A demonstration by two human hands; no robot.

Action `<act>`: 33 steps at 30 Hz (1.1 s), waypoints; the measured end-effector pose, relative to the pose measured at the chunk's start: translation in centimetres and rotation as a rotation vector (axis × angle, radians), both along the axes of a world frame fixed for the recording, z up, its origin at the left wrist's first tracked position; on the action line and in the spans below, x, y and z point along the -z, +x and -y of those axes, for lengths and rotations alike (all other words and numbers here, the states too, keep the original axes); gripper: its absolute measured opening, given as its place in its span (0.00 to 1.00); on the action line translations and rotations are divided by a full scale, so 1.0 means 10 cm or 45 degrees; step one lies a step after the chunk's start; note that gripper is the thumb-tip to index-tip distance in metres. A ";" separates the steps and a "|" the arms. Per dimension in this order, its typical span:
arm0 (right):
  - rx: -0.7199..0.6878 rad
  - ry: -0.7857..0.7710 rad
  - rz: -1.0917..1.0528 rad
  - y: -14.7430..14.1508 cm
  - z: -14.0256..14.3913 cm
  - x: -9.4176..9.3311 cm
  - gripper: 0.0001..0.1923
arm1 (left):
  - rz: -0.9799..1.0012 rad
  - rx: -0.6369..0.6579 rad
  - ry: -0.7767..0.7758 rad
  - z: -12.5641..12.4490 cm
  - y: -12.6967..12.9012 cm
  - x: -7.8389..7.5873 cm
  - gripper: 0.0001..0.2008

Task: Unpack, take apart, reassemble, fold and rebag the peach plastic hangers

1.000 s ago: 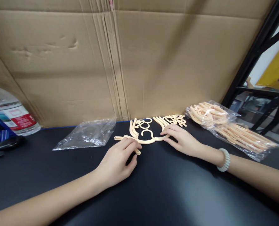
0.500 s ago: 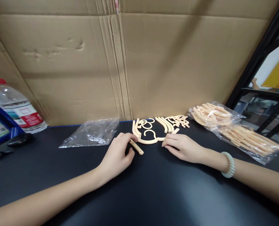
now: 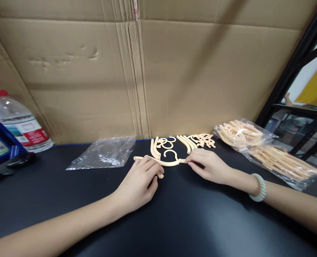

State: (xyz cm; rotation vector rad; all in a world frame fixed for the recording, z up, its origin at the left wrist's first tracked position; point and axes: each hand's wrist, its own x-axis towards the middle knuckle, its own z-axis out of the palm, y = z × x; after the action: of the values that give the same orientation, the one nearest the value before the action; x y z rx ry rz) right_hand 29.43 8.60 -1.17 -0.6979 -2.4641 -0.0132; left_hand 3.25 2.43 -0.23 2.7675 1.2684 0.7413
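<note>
A beige clothes hanger with an upright-looking hook lies on the black table, its hook pointing away from me. My right hand pinches the hanger's right arm close to the hook's base. Over the hanger's left part my left hand is curled, its fingers closed around a short flat beige bar. Only the near end of that bar shows below the fingers. The tip of the hanger's left arm sticks out past the left hand's knuckles. Just behind are loose curved beige arms and several hooks.
More curved arms and small beige connectors lie at the back. Clear bags of beige parts are on the right. An empty plastic bag and a red-capped bottle are left. Cardboard walls the back.
My left hand has moved slightly right and down over the flat bar, covering more of it. My right hand has shifted from resting near the hanger's arm to pinching it.
</note>
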 end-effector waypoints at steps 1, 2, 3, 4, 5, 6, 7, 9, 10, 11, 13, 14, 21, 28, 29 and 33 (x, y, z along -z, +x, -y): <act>0.041 0.003 -0.024 -0.01 -0.06 -0.03 0.10 | -0.004 0.006 0.002 0.00 0.00 0.00 0.12; 0.086 0.005 -0.034 -0.03 -0.13 -0.07 0.09 | -0.006 0.007 0.005 0.00 0.01 0.00 0.12; 0.128 0.007 -0.026 -0.06 -0.23 -0.11 0.09 | -0.007 0.005 0.009 0.00 0.01 0.00 0.12; 0.165 0.004 -0.005 -0.10 -0.34 -0.16 0.10 | -0.006 -0.001 0.013 0.00 0.01 0.00 0.11; 0.184 -0.002 0.015 -0.14 -0.47 -0.20 0.10 | -0.005 -0.004 0.017 0.00 0.01 0.00 0.11; 0.190 -0.010 0.036 -0.19 -0.60 -0.24 0.10 | -0.006 -0.003 0.018 0.00 0.01 0.00 0.11; 0.193 -0.019 0.052 -0.25 -0.73 -0.27 0.10 | -0.007 -0.002 0.019 0.01 0.01 -0.01 0.12; 0.181 -0.050 0.070 -0.39 -0.95 -0.31 0.09 | -0.012 0.007 0.016 0.01 0.00 0.00 0.12; 0.150 -0.065 0.081 -0.47 -1.03 -0.31 0.08 | -0.015 0.011 0.014 0.00 0.00 0.00 0.12; 0.106 -0.081 0.091 -0.54 -1.08 -0.31 0.08 | -0.019 0.013 0.012 0.00 0.00 0.01 0.12; 0.003 -0.112 0.103 -0.68 -1.11 -0.28 0.09 | -0.022 0.017 0.003 -0.01 -0.01 0.03 0.11; -0.040 -0.130 0.095 -0.74 -1.10 -0.26 0.08 | -0.016 0.027 -0.003 -0.01 -0.01 0.04 0.10; -0.005 -0.291 -0.409 -0.71 -1.08 -0.30 0.04 | 0.641 0.047 -0.075 0.02 0.02 -0.16 0.06; 0.107 -0.737 -0.964 -0.35 -0.55 -0.34 0.12 | 1.475 -0.049 -0.875 0.05 0.11 -0.32 0.11; 0.087 -0.817 -0.980 -0.32 -0.42 -0.31 0.12 | 1.525 -0.078 -0.976 0.04 0.12 -0.27 0.13; -0.024 -1.213 -1.125 -0.29 0.07 -0.16 0.13 | 1.620 -0.107 -1.186 0.02 0.15 -0.09 0.17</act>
State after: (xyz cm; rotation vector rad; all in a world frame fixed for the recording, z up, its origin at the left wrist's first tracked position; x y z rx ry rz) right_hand 26.50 7.93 0.39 -0.7979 -1.5072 1.2497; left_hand 4.76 2.25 0.70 1.0907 0.9644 1.1672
